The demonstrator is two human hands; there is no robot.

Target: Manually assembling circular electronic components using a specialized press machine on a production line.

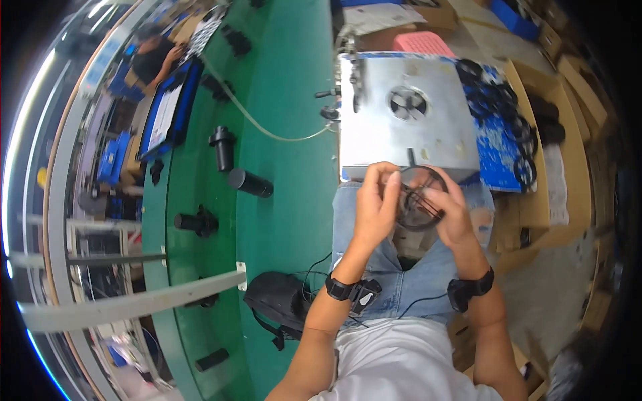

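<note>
Above my lap, a round black ring-shaped part (422,227) with thin dark bars across its middle is held up between both hands. My left hand (378,204) is closed on its left edge, thumb and fingers together. The fingers of my right hand (453,212) curl around the right side, the thumb reaching in toward the bars. A short dark tab sticks up beyond the ring. Just past my hands stands a silver metal box (374,137) with a round fan-like opening (408,103) in its top. Motion blurs the part's finer detail.
Many black rings (525,170) lie on a blue surface beside the box, next to a cardboard carton (578,174). A metal toggle clamp (354,63) is at the box's left edge. Black cylinders (251,182) and a black bag (277,297) rest on the green bench (287,220).
</note>
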